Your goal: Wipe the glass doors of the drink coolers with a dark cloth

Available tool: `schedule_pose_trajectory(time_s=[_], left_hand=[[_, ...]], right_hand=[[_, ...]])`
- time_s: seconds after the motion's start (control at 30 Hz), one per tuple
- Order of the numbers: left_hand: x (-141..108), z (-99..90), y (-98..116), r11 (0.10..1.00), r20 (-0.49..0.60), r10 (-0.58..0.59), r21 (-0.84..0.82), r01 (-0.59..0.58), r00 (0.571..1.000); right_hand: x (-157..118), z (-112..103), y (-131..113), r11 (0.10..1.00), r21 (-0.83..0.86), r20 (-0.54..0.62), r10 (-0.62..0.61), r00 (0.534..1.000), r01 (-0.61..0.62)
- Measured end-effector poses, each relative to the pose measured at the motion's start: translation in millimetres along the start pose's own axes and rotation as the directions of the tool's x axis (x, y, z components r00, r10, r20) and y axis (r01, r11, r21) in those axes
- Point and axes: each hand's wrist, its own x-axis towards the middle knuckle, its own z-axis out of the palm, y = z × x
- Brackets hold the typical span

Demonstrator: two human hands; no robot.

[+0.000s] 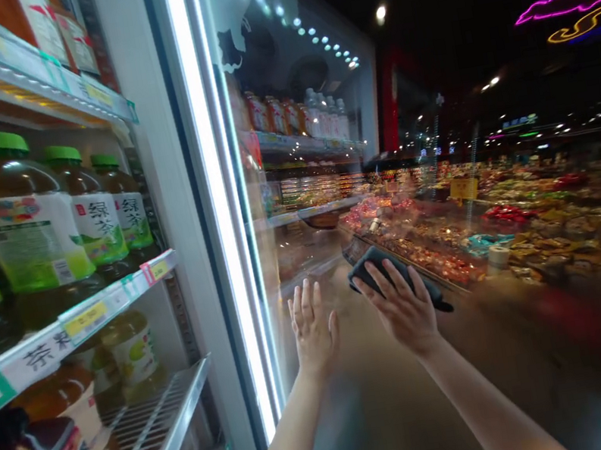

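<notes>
A glass door of a drinks fridge stands in front of me, reflecting bottles and lights. My left hand lies flat against the glass near the bright light strip, fingers stretched out and nothing in it. To its right, my right hand presses a dark grey cloth to the glass. The fingers lie spread over the cloth, which sticks out above and to the right of them.
At the left, fridge shelves hold green tea bottles with green caps. A vertical light strip runs along the frame. Piles of packaged goods show beyond the glass at right, under neon signs.
</notes>
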Motion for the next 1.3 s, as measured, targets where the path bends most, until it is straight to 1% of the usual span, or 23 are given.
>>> schedule_pose_trajectory(time_s=[0.07, 0.1, 0.17, 0.2, 0.27, 0.33, 0.4, 0.47, 0.53, 0.57, 0.63, 0.7, 0.73, 0.77, 0.83, 0.9, 0.93, 0.97, 1.03, 1.1, 1.17, 1.23, 1.3], left_hand=[[7, 6.5, 11, 0.999, 0.001, 0.028, -0.042, -0.028, 1.0], [10, 9.4, 17, 0.997, 0.002, 0.042, -0.06, -0.042, 0.999], [12, 14.2, 27, 0.994, 0.002, 0.075, -0.08, -0.075, 0.997], [13, 15.9, 31, 0.992, 0.0, 0.097, -0.082, -0.096, 0.995], [12, 18.6, 38, 0.985, -0.007, 0.148, -0.086, -0.148, 0.989], [11, 21.0, 45, 0.975, -0.013, 0.199, -0.099, -0.199, 0.98], [13, 24.0, 52, 0.966, -0.019, 0.23, -0.118, -0.23, 0.973], [16, 27.7, 62, 0.957, -0.029, 0.254, -0.137, -0.255, 0.967], [21, 31.7, 76, 0.949, -0.04, 0.27, -0.159, -0.273, 0.962], [22, 33.5, 83, 0.945, -0.044, 0.275, -0.172, -0.278, 0.96], [24, 36.4, 99, 0.938, -0.048, 0.279, -0.198, -0.283, 0.959], [22, 38.4, 115, 0.935, -0.045, 0.277, -0.218, -0.28, 0.96], [20, 39.2, 122, 0.934, -0.042, 0.276, -0.223, -0.279, 0.96], [18, 40.1, 128, 0.934, -0.04, 0.277, -0.225, -0.279, 0.96], [14, 41.9, 140, 0.931, -0.036, 0.285, -0.226, -0.286, 0.958], [12, 44.1, 152, 0.926, -0.037, 0.301, -0.226, -0.302, 0.953], [13, 45.2, 157, 0.923, -0.039, 0.309, -0.228, -0.31, 0.95], [14, 46.3, 163, 0.92, -0.044, 0.316, -0.23, -0.317, 0.948], [17, 48.0, 175, 0.915, -0.058, 0.321, -0.237, -0.325, 0.945], [19, 49.3, 187, 0.912, -0.069, 0.318, -0.249, -0.325, 0.946], [19, 50.4, 197, 0.911, -0.069, 0.313, -0.26, -0.32, 0.947], [14, 51.5, 205, 0.912, -0.06, 0.307, -0.265, -0.312, 0.95], [7, 53.0, 208, 0.916, -0.045, 0.301, -0.265, -0.302, 0.952]], right_hand=[[1, -11, 35, 0.991, -0.086, -0.075, 0.097, 0.992, -0.104], [-6, -17, 54, 0.975, -0.134, -0.128, 0.163, 0.978, -0.18], [-36, -25, 81, 0.922, -0.201, -0.234, 0.282, 0.931, -0.33], [-58, -27, 87, 0.897, -0.213, -0.268, 0.326, 0.906, -0.386], [-101, -25, 81, 0.874, -0.205, -0.295, 0.375, 0.879, -0.441], [-129, -18, 59, 0.896, -0.189, -0.236, 0.356, 0.904, -0.402], [-130, -11, 40, 0.927, -0.158, -0.144, 0.319, 0.937, -0.34], [-106, -11, 42, 0.954, -0.15, -0.075, 0.252, 0.965, -0.261], [-77, -20, 71, 0.955, -0.186, -0.075, 0.221, 0.972, -0.232], [-66, -28, 93, 0.942, -0.213, -0.085, 0.247, 0.965, -0.26], [-63, -48, 139, 0.878, -0.251, -0.155, 0.379, 0.913, -0.407], [-85, -65, 173, 0.807, -0.253, -0.223, 0.488, 0.844, -0.534], [-104, -70, 180, 0.786, -0.248, -0.267, 0.506, 0.82, -0.566], [-124, -73, 180, 0.775, -0.254, -0.273, 0.516, 0.812, -0.578], [-162, -70, 164, 0.777, -0.275, -0.272, 0.502, 0.821, -0.566], [-180, -60, 144, 0.812, -0.298, -0.224, 0.451, 0.864, -0.501], [-179, -55, 139, 0.85, -0.301, -0.152, 0.405, 0.902, -0.432], [-173, -53, 140, 0.876, -0.298, -0.098, 0.367, 0.925, -0.379], [-149, -57, 159, 0.899, -0.285, -0.049, 0.333, 0.942, -0.333], [-128, -70, 194, 0.872, -0.281, -0.094, 0.39, 0.916, -0.4], [-126, -84, 225, 0.819, -0.267, -0.165, 0.481, 0.861, -0.508], [-147, -90, 234, 0.766, -0.259, -0.224, 0.545, 0.808, -0.588], [-181, -86, 222, 0.739, -0.268, -0.239, 0.57, 0.786, -0.618]])
